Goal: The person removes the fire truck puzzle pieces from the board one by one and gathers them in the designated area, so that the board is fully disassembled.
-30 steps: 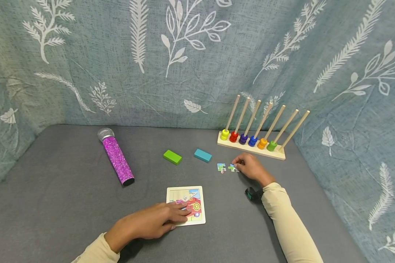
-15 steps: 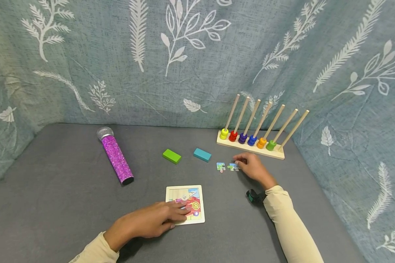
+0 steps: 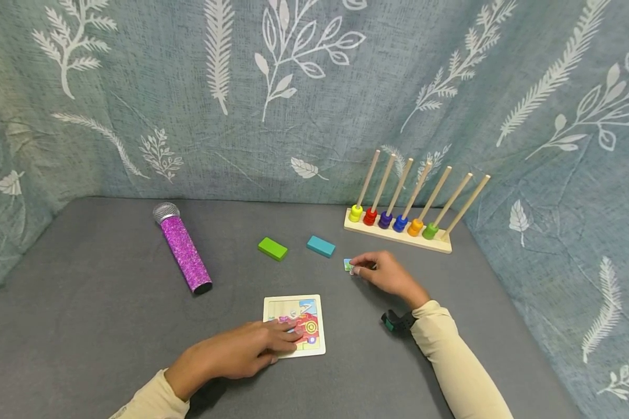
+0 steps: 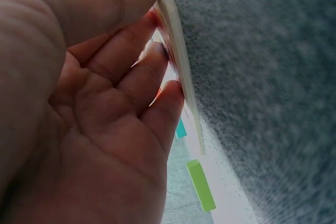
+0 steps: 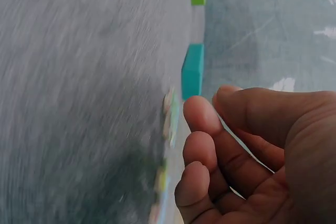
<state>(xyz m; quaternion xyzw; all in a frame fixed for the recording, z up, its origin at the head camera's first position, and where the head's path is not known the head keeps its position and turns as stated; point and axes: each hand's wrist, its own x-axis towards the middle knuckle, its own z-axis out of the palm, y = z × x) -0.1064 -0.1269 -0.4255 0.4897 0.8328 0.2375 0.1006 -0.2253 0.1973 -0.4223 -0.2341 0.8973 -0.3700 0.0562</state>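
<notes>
We see the right hand (image 3: 390,276) farther left now: its fingertips leave the right-hand puzzle piece (image 5: 161,177), where we find them 1.0 s and 0.5 s ago, and reach the left-hand puzzle piece (image 3: 347,263). Of the 2 pieces, the left-hand piece, fully visible to us earlier, is now partly covered by the fingers; we cannot tell whether they touch it. The right-hand piece drops out of our head view behind the hand. We also see the black wristband (image 3: 396,321) shifted left.
</notes>
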